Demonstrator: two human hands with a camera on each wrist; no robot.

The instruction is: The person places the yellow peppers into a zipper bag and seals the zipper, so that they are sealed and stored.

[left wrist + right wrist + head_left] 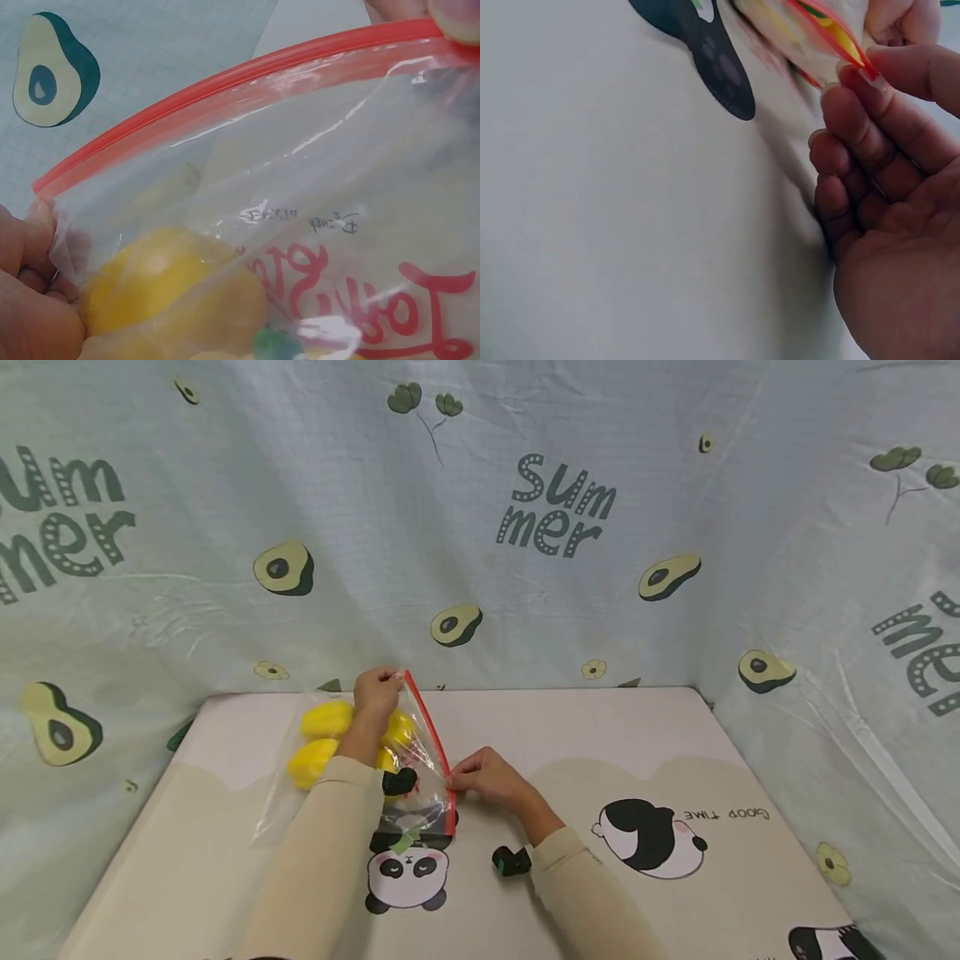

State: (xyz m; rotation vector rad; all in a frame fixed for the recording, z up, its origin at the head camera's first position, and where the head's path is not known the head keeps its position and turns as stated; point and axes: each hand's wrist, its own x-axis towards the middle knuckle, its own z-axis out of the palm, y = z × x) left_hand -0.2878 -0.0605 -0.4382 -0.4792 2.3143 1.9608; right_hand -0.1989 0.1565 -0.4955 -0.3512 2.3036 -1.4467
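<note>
A clear zip bag with a red zip edge lies on the table, several yellow fruit-like pieces inside it. My left hand pinches the far end of the red edge, its forearm crossing over the bag. Farther down that edge, my right hand pinches it between thumb and forefinger. Through the plastic in the left wrist view show a rounded yellow piece, a bit of green and red lettering. In the right wrist view, the red edges stand parted near the right fingertips.
The pale table carries printed panda and puppy pictures. Behind and beside it hangs a curtain with avocado prints. Black wrist-worn pieces sit by both cuffs.
</note>
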